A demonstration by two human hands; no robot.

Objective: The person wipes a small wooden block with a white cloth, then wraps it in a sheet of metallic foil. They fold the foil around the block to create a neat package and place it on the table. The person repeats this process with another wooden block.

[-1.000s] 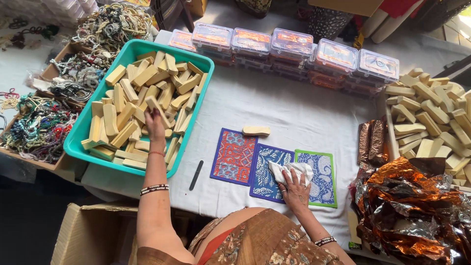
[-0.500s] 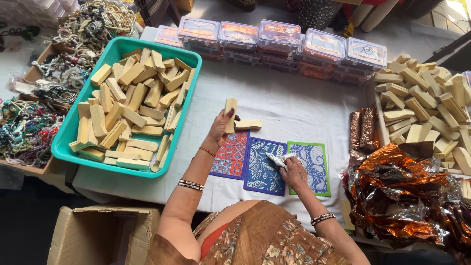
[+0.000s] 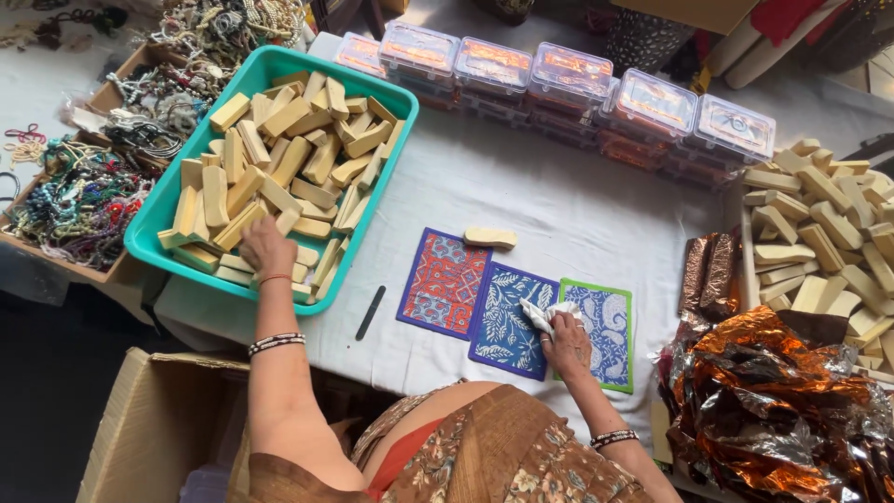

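Observation:
My left hand [image 3: 267, 251] reaches into the teal tray [image 3: 149, 244], fingers curled down among the pale wooden blocks [image 3: 279, 158] near its front edge. Whether it grips a block is hidden by the hand. My right hand [image 3: 568, 343] holds a crumpled white cloth [image 3: 543, 315] pressed on the blue patterned mat [image 3: 503, 326]. A red patterned mat [image 3: 445, 282] lies to its left and a green-edged mat [image 3: 610, 326] to its right. One loose block [image 3: 491, 237] lies just beyond the mats.
A thin black stick [image 3: 370, 312] lies by the tray. Clear lidded boxes [image 3: 559, 79] line the back. More blocks [image 3: 819, 233] and copper foil wrappers [image 3: 773, 401] fill the right. Beaded jewellery [image 3: 84, 200] sits left; an open cardboard box [image 3: 158, 419] stands below.
Half a second ago my left hand held a block above the mats; it has gone back left into the tray. My right hand stays on the blue mat with the cloth.

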